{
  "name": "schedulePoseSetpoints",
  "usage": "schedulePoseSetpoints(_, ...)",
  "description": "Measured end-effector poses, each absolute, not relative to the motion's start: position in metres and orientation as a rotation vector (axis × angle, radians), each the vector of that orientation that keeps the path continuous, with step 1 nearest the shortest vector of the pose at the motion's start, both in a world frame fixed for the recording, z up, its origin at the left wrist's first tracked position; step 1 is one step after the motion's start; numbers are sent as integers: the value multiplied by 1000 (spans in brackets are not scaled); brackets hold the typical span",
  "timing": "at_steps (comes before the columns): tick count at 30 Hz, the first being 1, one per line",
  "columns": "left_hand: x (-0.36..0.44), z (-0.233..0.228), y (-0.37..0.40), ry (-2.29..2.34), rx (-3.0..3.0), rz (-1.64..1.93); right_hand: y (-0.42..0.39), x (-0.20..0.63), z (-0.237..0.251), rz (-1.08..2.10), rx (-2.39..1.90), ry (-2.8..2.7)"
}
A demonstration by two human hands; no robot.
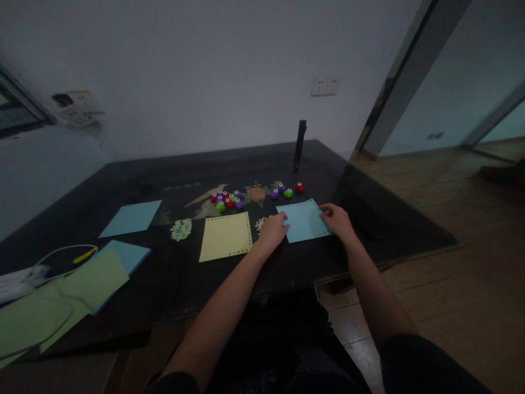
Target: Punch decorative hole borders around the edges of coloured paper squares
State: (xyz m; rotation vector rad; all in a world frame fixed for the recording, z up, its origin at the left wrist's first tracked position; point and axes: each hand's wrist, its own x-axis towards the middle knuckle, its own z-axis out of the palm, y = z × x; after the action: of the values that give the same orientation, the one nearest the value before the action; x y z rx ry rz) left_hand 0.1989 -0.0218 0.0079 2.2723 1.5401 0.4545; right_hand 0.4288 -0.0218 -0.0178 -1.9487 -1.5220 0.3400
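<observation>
A light blue sheet of paper, with small marks or holes along its edges, lies on the dark table in front of me. My left hand grips its left edge with curled fingers and partly covers a small pile of pale bits. At the right edge, my right hand pinches the same sheet between thumb and fingers. A yellow sheet with similar edge marks lies left of my left hand. Just beyond the blue sheet sit several small purple, green and red pieces with white round spots.
More small coloured pieces cluster behind the yellow sheet. Pale bits lie to its left. Blue paper, yellow-green sheets and a white power strip with cable occupy the left side. A black upright post stands near the wall.
</observation>
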Motion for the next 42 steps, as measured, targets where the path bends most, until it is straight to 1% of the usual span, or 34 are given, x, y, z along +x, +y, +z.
schedulePoseSetpoints(11,199,9,-25,1533,2308,434,-23,428,-13,389,-1965,-1529)
schedulePoseSetpoints(31,201,7,-24,1556,2321,400,-24,427,-16,318,-1957,-1569)
schedulePoseSetpoints(37,200,6,-26,1544,2345,433,-28,424,-12,172,-1986,-1633)
schedulePoseSetpoints(42,190,28,-34,1459,2338,562,-30,419,-6,86,-1938,-1567)
